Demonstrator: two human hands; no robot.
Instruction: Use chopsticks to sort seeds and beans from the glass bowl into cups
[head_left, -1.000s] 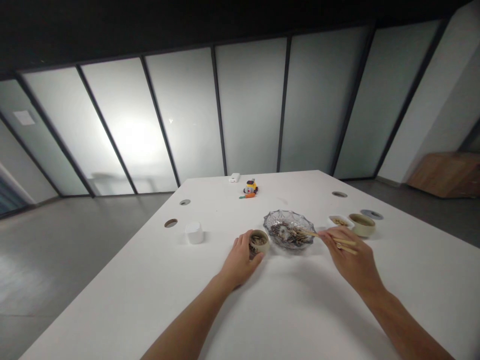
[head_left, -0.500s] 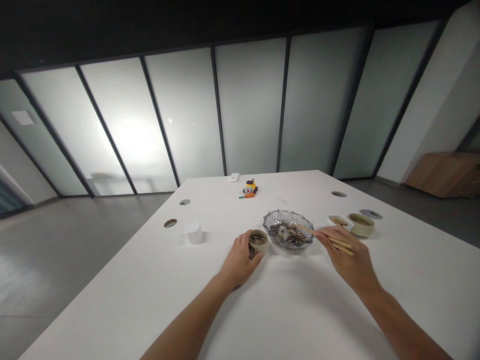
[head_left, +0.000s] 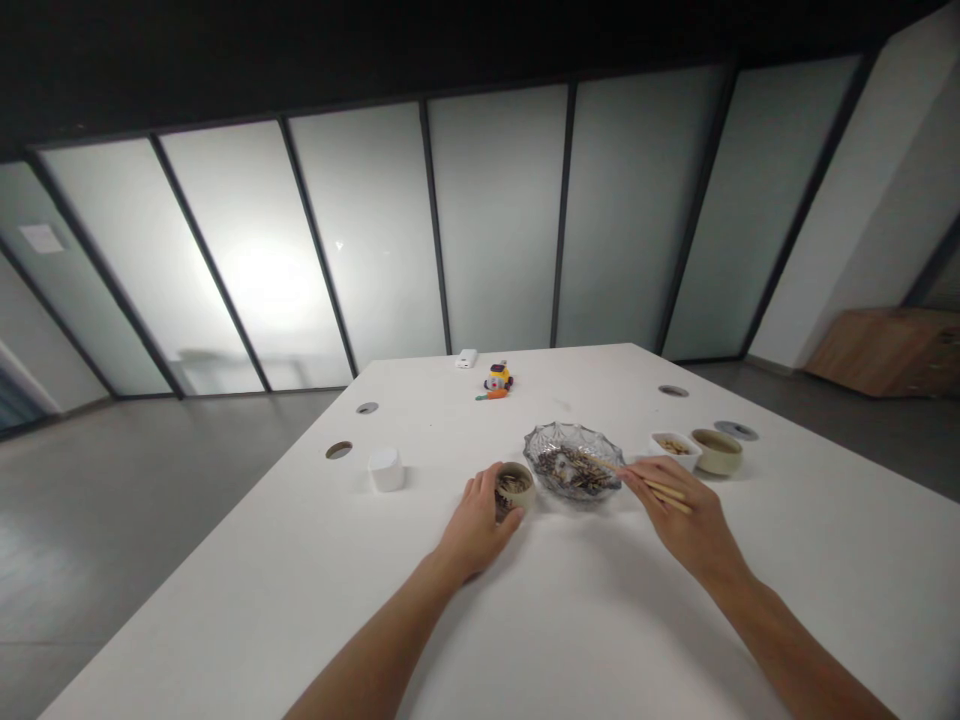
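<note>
- Gripping the chopsticks (head_left: 646, 482), your right hand (head_left: 686, 520) dips their tips into the glass bowl (head_left: 574, 470).
- Cupping the small beige cup (head_left: 514, 486) just left of that bowl, your left hand (head_left: 474, 530) wraps it.
- Right of the bowl stand a white dish (head_left: 674, 448) and a beige bowl (head_left: 716, 450).

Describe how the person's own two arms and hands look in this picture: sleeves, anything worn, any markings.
Both forearms are bare up to the bottom edge of the picture; no sleeve shows. The left hand and the right hand wear no gloves. No watch, bracelet or marking is visible on either wrist, and no ring can be made out, though the fingers are too small in this view to be sure.
</note>
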